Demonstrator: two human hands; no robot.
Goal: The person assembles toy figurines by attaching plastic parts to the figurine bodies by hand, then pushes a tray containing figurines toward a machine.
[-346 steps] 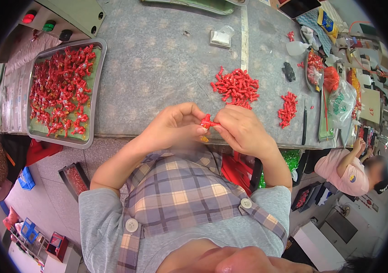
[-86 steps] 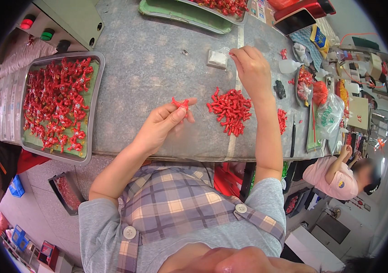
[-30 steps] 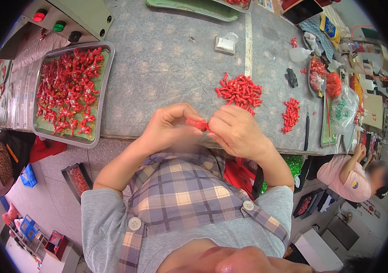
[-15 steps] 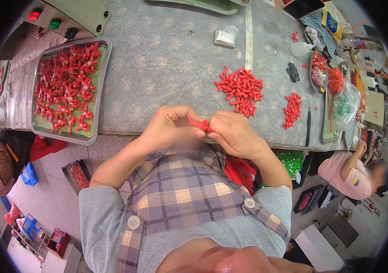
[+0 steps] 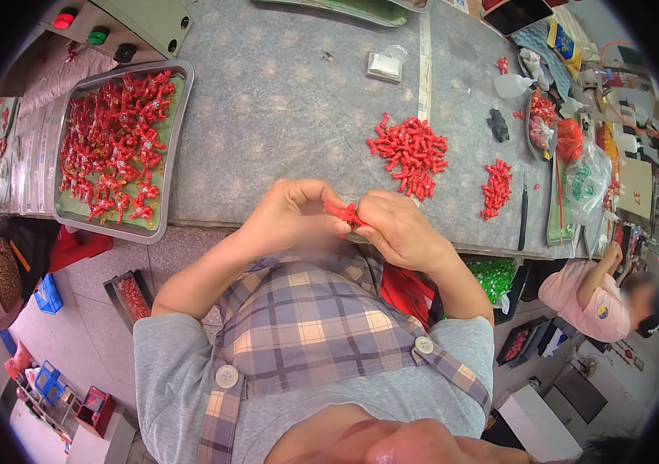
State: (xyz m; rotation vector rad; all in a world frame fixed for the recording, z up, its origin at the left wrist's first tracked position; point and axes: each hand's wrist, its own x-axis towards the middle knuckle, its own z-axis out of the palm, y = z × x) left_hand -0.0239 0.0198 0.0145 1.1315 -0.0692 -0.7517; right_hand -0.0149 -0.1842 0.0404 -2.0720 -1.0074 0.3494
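A small red plastic figure is pinched between my two hands, close to the table's near edge. My left hand is closed, with thumb and fingertips on the figure's left side. Curled fingers and thumb of my right hand grip its right side and hide part of it. Just beyond my right hand lies a heap of small red plastic parts. Farther right is a smaller pile of red pieces.
At the left, a metal tray holds many red figures. A black-handled tool lies right, near a dark lump. Farther back sits a small clear box. A co-worker is at the far right.
The red figure has tilted slightly between my fingers. Both hands have stayed in nearly the same place.
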